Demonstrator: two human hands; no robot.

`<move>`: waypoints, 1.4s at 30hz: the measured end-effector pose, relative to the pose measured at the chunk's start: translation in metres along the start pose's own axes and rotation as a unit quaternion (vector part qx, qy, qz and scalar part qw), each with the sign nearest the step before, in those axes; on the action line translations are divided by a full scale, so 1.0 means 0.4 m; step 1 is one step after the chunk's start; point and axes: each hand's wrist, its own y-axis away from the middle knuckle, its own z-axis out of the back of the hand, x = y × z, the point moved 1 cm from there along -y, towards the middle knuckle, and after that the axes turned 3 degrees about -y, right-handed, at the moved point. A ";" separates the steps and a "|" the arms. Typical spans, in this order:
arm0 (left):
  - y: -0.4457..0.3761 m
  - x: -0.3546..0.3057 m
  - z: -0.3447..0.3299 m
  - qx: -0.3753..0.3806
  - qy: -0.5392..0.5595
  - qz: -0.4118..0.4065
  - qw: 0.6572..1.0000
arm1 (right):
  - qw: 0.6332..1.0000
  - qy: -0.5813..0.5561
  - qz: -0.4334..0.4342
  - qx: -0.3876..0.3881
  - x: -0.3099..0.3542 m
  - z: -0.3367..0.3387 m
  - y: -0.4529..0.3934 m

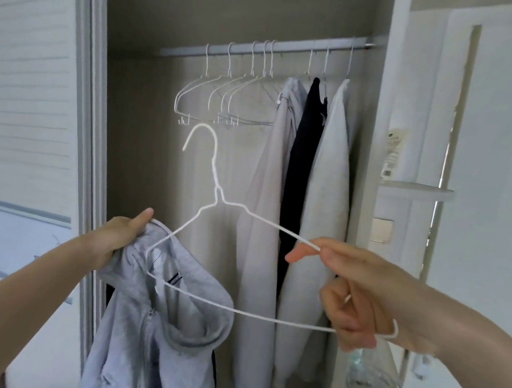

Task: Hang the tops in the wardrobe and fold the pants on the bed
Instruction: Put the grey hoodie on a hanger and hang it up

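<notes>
Closest to us, the right hand [351, 295] is clamped round the right end of the white wire hanger [216, 196], fingers curled over both the sloping arm and the bottom bar. The left hand [120, 236] bunches the grey zip hoodie [155, 325] at its collar, thumb up, with the hanger's left tip already poked inside the neck. The hoodie droops straight down from that grip; the hanger's long axis runs left to right, hook standing above. My read: the right shoulder is not yet on, so the cloth has to travel rightward along the wire towards the right hand. Beyond, the wardrobe rail [263, 49] slopes up to the right. A cluster of bare hangers [220, 98] sits left, three hung tops [306, 180] right, and there's a gap between them, just above that hook. Door frames close in on both sides.
</notes>
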 end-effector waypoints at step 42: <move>0.035 -0.237 0.137 -0.138 0.065 -0.401 0.903 | 0.595 0.739 0.274 -0.155 -0.088 -0.078 -0.209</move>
